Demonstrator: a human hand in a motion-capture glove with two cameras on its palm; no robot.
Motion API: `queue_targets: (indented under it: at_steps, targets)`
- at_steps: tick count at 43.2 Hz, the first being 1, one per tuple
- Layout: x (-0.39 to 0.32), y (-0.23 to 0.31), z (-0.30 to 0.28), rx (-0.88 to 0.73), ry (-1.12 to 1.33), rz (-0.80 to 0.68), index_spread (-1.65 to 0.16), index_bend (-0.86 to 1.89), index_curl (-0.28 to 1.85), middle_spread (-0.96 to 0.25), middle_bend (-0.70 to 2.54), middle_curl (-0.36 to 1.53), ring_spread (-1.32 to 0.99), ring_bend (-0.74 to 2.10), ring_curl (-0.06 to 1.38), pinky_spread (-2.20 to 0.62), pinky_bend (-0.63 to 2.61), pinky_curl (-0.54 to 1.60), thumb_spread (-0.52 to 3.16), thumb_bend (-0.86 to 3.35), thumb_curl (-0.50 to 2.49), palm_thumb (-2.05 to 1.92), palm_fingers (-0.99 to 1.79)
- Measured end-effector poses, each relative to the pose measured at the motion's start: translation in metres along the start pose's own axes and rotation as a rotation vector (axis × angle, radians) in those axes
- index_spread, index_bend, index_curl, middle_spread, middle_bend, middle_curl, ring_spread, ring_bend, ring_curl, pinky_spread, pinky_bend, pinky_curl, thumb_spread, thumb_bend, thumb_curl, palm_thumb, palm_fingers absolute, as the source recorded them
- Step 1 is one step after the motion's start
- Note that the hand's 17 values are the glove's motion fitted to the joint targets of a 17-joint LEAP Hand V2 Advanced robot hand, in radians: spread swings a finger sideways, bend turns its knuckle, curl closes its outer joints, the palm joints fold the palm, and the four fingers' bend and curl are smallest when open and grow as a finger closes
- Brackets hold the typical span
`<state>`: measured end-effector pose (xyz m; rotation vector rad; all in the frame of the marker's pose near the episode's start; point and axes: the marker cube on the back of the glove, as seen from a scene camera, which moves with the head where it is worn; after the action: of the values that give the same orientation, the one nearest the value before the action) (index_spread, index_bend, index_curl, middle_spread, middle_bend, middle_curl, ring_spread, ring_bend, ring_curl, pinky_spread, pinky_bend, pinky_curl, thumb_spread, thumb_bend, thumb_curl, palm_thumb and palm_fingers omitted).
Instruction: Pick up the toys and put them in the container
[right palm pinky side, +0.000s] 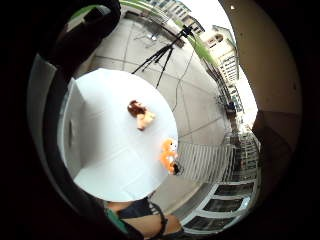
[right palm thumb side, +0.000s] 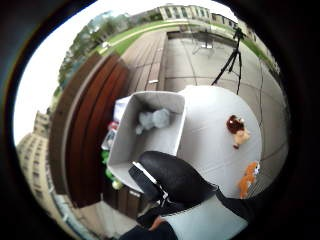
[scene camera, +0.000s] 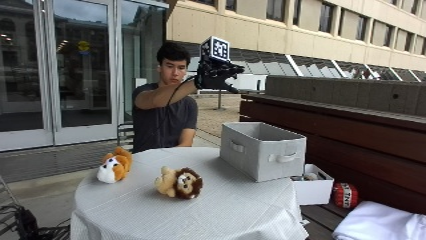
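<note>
From outside, the gloved right hand is raised high over the grey container, fingers spread, holding nothing. The lion toy and orange toy lie on the table. The thumb-side palm view shows a grey plush inside the container.

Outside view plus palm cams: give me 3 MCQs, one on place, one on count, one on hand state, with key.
1. Where is the grey toy?
A. on the table beside the lion
B. inside the grey fabric bin
C. in the gloved hand

2. How many plush toys lie on the white tablecloth?
A. one
B. two
C. four

3. What is the gloved right hand doing?
A. raised above the bin, holding nothing
B. gripping the lion toy
C. pressing on the table

Key: 1 B, the thumb side view shows it at the bin's bottom. 2 B, the lion toy and the orange fox toy. 3 A, its fingers are spread in the air.
</note>
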<state>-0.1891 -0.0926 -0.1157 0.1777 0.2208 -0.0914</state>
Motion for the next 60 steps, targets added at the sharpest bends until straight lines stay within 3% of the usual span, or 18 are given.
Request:
queue_targets:
  at_steps: [11,21,33,39,41,50,54,60]
  targets:
    - [0.098,-0.031,0.083,-0.080,-0.036,0.056,-0.28,0.06,0.11,-0.04,0.19,0.43,-0.10,0.40,0.24,-0.03,1.13,0.36,0.94,-0.08,0.30,-0.10,-0.21]
    - [0.146,-0.035,0.172,-0.156,-0.120,0.133,-0.28,0.06,0.11,-0.04,0.18,0.41,-0.11,0.33,0.24,-0.02,1.05,0.33,0.92,-0.08,0.27,-0.10,-0.23]
    - [0.167,-0.022,0.287,-0.328,-0.124,0.193,-0.27,0.03,0.10,-0.03,0.17,0.39,-0.08,0.25,0.24,0.00,0.98,0.32,0.93,-0.05,0.26,-0.05,-0.26]
    - [0.174,-0.010,0.350,-0.499,-0.173,0.274,-0.28,0.02,0.09,-0.02,0.17,0.38,-0.05,0.23,0.25,0.02,0.96,0.32,0.97,-0.02,0.27,0.00,-0.27]
    - [0.176,-0.007,0.361,-0.513,-0.189,0.305,-0.28,0.02,0.08,-0.02,0.18,0.38,-0.04,0.24,0.26,0.03,0.94,0.31,1.06,0.14,0.32,0.25,-0.25]
    - [0.183,0.002,0.361,-0.510,-0.228,0.357,-0.30,-0.07,-0.03,-0.06,0.52,0.48,-0.15,0.81,0.37,-0.12,1.13,0.33,1.20,0.45,0.44,0.73,0.47]
    - [0.186,0.000,0.347,-0.525,-0.156,0.349,-0.31,0.19,0.03,-0.09,0.62,0.52,-0.23,0.91,0.42,-0.25,1.07,0.32,1.17,0.54,0.50,0.86,0.81]
    - [0.201,0.005,0.315,-0.560,-0.182,0.374,-0.32,0.16,0.04,-0.13,0.80,0.57,-0.33,0.99,0.43,-0.40,0.92,0.30,1.10,0.64,0.59,1.00,1.17]
